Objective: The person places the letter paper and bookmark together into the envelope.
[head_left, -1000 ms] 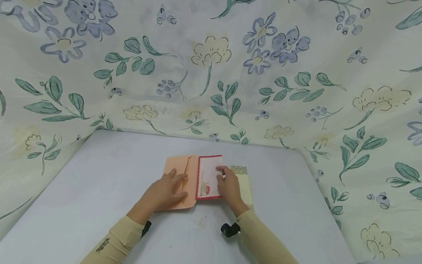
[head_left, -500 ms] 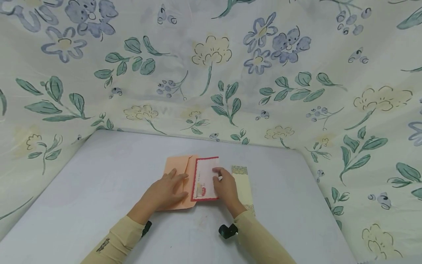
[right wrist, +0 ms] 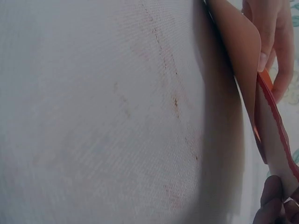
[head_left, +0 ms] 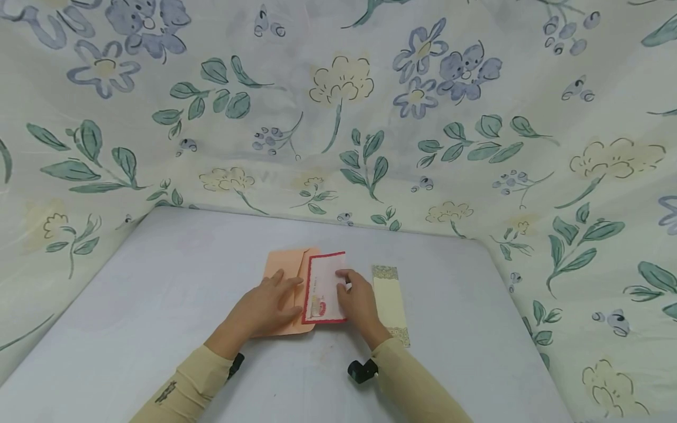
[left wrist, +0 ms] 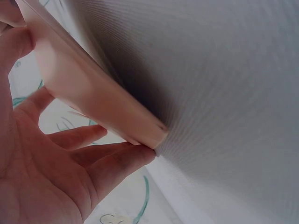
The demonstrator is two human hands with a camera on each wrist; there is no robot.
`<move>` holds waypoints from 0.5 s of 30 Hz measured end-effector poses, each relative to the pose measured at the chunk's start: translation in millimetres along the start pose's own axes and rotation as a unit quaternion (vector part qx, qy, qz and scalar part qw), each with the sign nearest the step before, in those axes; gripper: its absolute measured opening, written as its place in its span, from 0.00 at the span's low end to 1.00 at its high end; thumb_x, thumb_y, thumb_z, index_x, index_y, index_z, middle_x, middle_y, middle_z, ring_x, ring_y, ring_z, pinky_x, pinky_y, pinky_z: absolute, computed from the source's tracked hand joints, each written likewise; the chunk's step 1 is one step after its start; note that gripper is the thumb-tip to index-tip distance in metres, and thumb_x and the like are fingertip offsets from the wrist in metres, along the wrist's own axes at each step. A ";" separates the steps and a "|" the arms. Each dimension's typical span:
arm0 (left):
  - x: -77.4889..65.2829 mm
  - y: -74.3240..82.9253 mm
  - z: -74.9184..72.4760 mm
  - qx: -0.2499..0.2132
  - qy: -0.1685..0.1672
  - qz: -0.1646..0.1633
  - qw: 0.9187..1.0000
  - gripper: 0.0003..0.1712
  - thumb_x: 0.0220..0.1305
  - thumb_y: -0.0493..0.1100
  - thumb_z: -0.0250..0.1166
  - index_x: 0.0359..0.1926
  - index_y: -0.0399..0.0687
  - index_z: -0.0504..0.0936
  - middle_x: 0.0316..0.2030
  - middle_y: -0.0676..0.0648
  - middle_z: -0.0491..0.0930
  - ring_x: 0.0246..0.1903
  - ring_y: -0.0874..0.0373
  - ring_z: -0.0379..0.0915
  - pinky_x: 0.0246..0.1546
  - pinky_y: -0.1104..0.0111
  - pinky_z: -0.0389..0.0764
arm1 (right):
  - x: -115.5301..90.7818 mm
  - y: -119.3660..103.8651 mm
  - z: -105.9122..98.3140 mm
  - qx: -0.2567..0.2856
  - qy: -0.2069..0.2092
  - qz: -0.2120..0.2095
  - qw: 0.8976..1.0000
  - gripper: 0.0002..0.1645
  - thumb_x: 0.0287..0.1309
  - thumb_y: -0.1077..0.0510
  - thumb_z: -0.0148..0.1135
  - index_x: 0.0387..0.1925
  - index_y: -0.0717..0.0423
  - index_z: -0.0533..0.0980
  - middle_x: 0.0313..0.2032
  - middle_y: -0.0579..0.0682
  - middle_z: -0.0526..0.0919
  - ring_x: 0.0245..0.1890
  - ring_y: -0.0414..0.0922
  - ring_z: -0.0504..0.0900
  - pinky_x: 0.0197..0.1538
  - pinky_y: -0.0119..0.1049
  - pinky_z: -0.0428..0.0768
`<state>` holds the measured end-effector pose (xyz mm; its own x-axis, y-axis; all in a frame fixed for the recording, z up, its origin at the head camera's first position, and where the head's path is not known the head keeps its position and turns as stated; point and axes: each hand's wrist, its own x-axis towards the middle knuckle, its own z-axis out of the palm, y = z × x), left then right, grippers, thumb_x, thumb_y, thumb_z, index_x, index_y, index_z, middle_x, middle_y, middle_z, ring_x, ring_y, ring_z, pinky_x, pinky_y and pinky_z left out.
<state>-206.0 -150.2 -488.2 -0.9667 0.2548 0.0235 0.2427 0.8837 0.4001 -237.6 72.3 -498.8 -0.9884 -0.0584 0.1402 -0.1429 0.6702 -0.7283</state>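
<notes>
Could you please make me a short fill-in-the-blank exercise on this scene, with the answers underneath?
1. The card held by the right hand has a ____ border.
2. The left hand rests on a peach-coloured paper ____ with a flap.
3. The cream strip with patterned ends lies to the person's ____ of the card.

Missing words: 1. red; 2. envelope; 3. right

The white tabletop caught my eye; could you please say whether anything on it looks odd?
Yes, brownish specks on the white tabletop, below the red-bordered card in the head view, look like a stain against the pale surface.
</notes>
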 end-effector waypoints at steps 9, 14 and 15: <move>-1.6 2.3 -2.1 0.007 -0.002 -0.005 1.000 0.39 0.62 0.60 0.69 0.71 0.53 0.72 0.72 0.28 0.62 0.65 0.22 0.63 0.57 0.35 0.72 | -0.2 -3.1 7.6 0.000 -0.008 -0.009 1.000 0.17 0.68 0.61 0.61 0.56 0.54 0.80 0.46 0.50 0.83 0.35 0.41 0.76 0.38 0.32 0.77; -0.8 1.4 -1.6 0.007 -0.007 -0.005 1.000 0.40 0.62 0.61 0.69 0.71 0.53 0.72 0.72 0.29 0.62 0.65 0.22 0.62 0.58 0.34 0.71 | -1.7 -4.3 11.1 -0.007 -0.009 -0.021 1.000 0.16 0.67 0.61 0.62 0.56 0.54 0.81 0.45 0.50 0.83 0.34 0.41 0.76 0.38 0.32 0.78; -0.5 0.9 -1.1 0.007 -0.008 -0.005 1.000 0.40 0.62 0.61 0.69 0.71 0.53 0.72 0.72 0.29 0.61 0.65 0.22 0.62 0.58 0.34 0.71 | -2.3 -5.0 11.2 -0.007 -0.009 -0.024 1.000 0.16 0.67 0.61 0.62 0.55 0.54 0.81 0.44 0.50 0.83 0.34 0.41 0.76 0.38 0.33 0.78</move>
<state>-205.4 -150.1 -486.8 -0.9676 0.2523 0.0039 0.2341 0.8917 0.3874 -235.2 60.8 -503.0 -0.9813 -0.1030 0.1628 -0.1890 0.6772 -0.7111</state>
